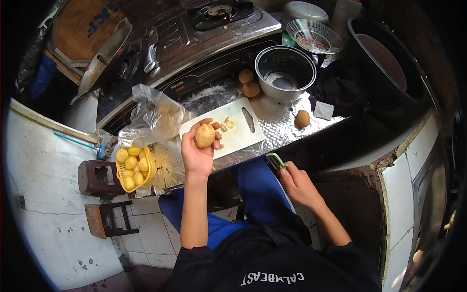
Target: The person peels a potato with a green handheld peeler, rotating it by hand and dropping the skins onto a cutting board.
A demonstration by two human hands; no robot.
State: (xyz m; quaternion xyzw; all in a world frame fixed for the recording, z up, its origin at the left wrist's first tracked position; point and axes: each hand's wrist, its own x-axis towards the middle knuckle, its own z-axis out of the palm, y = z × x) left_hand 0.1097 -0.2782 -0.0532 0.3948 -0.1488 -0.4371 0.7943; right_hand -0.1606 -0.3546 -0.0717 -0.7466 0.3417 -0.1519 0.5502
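A potato [205,136] rests in my left hand [197,153], the fingers curled round it above the left part of a white cutting board [238,138]. My right hand [297,182] grips a green-handled peeler [276,159] just off the counter's front edge, to the right of the board. A few pale cut pieces [227,124] lie on the board. Left of it stands a yellow basket [154,163] holding several peeled potatoes [130,163]. Two brown unpeeled potatoes [250,89] sit behind the board, and another potato [302,118] lies to its right.
A metal pot [285,92] stands behind the board, near a wire strainer [316,36] and a large dark basin [404,48]. A gas stove [170,44] runs along the back. A clear plastic bag [155,109] lies left. Stools [97,177] stand on the floor.
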